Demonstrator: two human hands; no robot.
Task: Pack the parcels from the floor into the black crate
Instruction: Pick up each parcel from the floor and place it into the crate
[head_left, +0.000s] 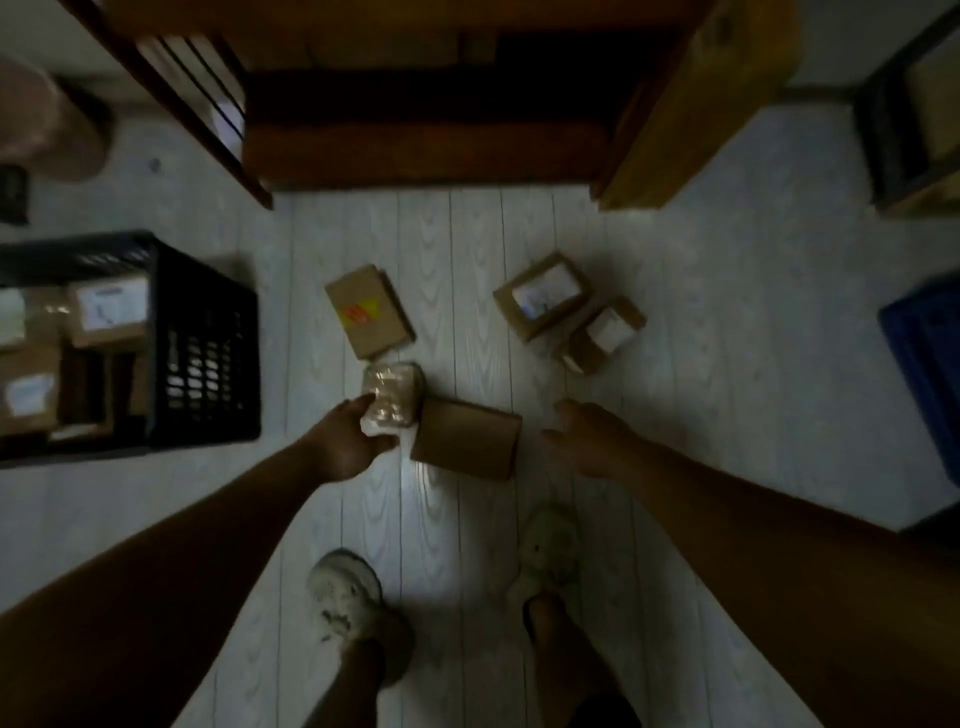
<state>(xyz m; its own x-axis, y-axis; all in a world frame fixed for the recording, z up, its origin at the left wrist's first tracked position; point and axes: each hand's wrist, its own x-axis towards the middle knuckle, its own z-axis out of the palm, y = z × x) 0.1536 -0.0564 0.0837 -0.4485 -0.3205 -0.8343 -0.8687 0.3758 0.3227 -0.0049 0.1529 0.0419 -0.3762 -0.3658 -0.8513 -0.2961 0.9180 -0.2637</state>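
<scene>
Several parcels lie on the pale floor. My left hand (349, 446) grips a small plastic-wrapped parcel (390, 397) at its near edge. A plain brown box (466, 445) lies just right of it. My right hand (592, 440) hovers open to the right of that box, touching nothing. Farther off lie a flat box with an orange mark (369, 310), a box with a white label (543, 295) and a smaller labelled box (607, 333). The black crate (208, 353) stands at the left with several boxes inside.
A wooden shelf unit (415, 104) stands ahead, with a tall cardboard box (691, 114) leaning at its right. A blue crate (924, 353) sits at the right edge. My two feet in pale shoes (353, 603) are at the bottom.
</scene>
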